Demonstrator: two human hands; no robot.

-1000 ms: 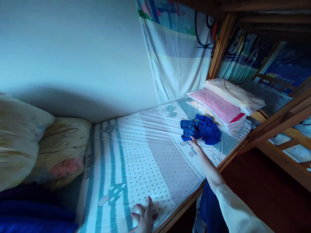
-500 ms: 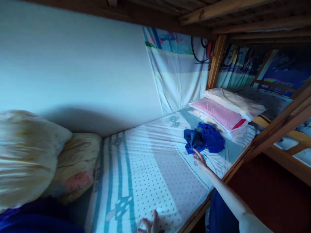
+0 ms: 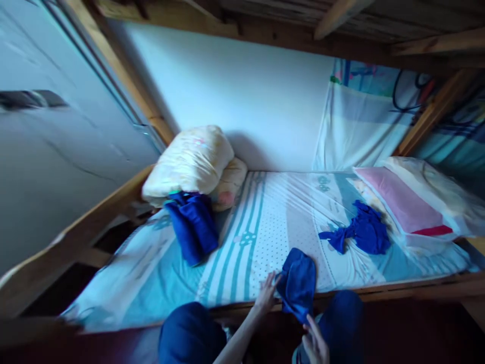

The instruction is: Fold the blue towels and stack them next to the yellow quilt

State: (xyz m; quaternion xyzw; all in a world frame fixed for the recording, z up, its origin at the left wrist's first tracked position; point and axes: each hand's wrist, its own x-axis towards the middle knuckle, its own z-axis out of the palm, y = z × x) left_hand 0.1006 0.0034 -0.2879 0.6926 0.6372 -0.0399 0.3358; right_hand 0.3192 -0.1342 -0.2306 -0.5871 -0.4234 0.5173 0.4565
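A dark blue piece of clothing lies partly over the front edge of the bed, its lower end reaching toward my knees; I cannot make out which garment it is. At its left edge is my left hand, fingers closed on the cloth. My right hand pinches the lower tip. A crumpled bright blue garment rests on the sheet farther right, one narrow part stretched leftward. On the left, a folded blue garment leans against a cream pillow-like bundle.
The mattress has a patterned sheet. A pink pillow is stacked with pale bedding at the right. Bunk slats and a wooden beam hang low overhead. A wooden rail borders the left end.
My right hand has come back from the blue heap near the pillows, and one blue piece is now at the front edge between both hands. The view has swung left.
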